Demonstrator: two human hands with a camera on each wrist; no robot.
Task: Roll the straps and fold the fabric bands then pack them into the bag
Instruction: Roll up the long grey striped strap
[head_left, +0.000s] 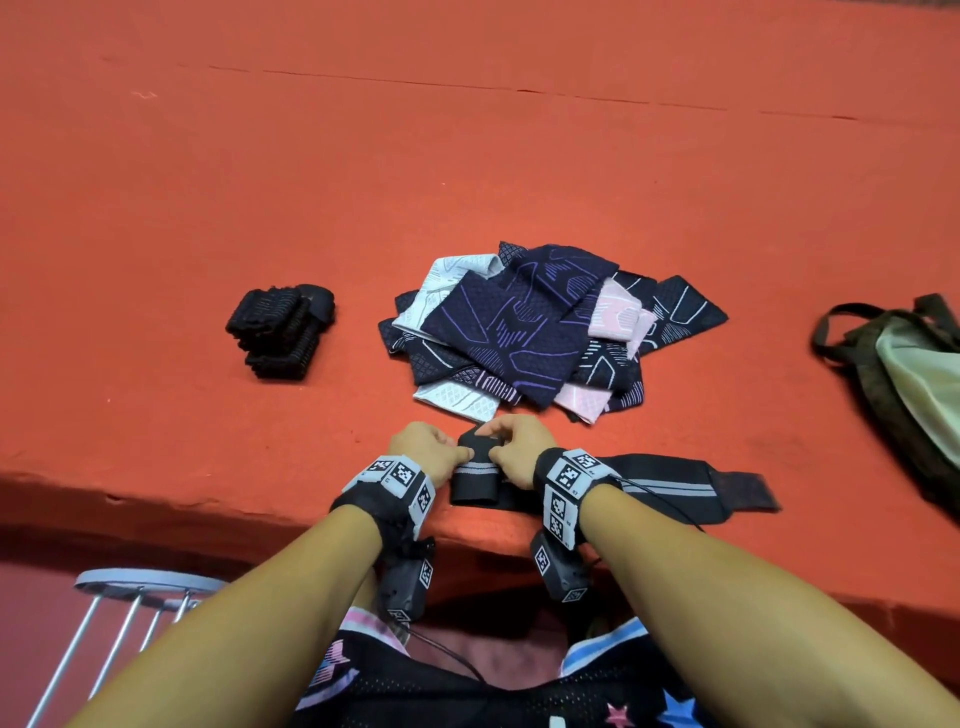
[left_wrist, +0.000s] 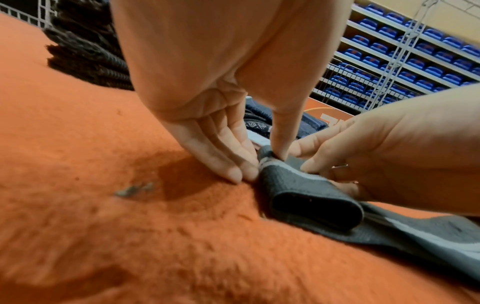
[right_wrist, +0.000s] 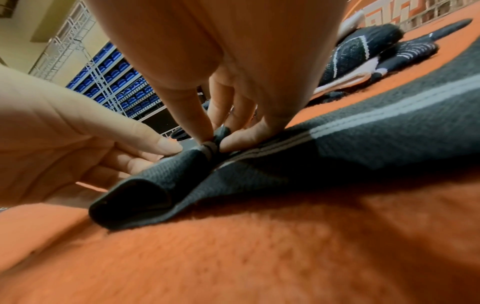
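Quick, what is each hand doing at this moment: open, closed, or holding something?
Left hand: pinches the rolled end of the black strap.
Right hand: pinches the same strap roll.

strap (head_left: 649, 488): black, grey stripes | fabric bands (head_left: 524, 327): navy, white, pink, line-patterned | surface (head_left: 208, 208): orange-red

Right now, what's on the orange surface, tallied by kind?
strap being rolled: 1
stack of black straps: 1
heap of fabric bands: 1 (bands inside cannot be counted)
bag: 1
Total: 4
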